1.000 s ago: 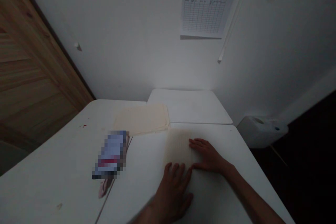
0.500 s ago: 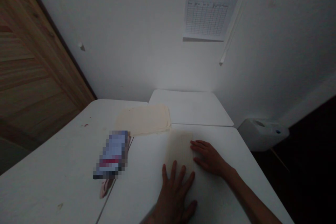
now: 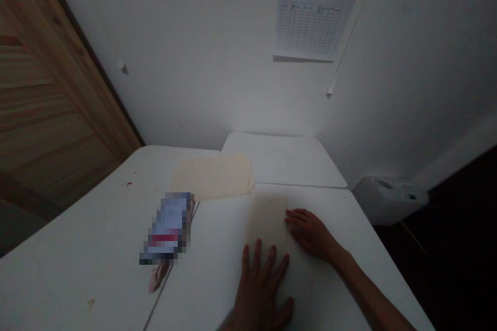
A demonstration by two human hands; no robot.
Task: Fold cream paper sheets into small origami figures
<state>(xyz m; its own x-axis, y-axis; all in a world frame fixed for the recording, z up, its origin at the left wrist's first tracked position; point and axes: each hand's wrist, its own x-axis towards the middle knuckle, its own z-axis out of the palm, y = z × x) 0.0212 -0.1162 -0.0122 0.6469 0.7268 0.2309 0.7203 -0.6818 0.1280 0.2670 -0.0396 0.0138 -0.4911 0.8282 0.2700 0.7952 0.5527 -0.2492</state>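
Observation:
A thin, pale cream rectangular sheet lies flat on the white table; I cannot tell whether it is cloth or paper. My left hand rests with spread fingers over its near end, hiding that part. At the sheet's right edge is my right hand, its fingers stretched out close together and the fingertips at the edge. Beyond and to the left, a larger cream stack of sheets with rounded corners lies across the table seams.
A blurred-out flat item lies on a pinkish folded thing at the left. Behind the tables rises a white wall with a printed chart. A white plastic container stands right of the table, a wooden door far left.
My right hand's fingers have drawn slightly closer together, with the thumb tucked nearer. The left hand stays spread in nearly the same place; the view has shifted slightly.

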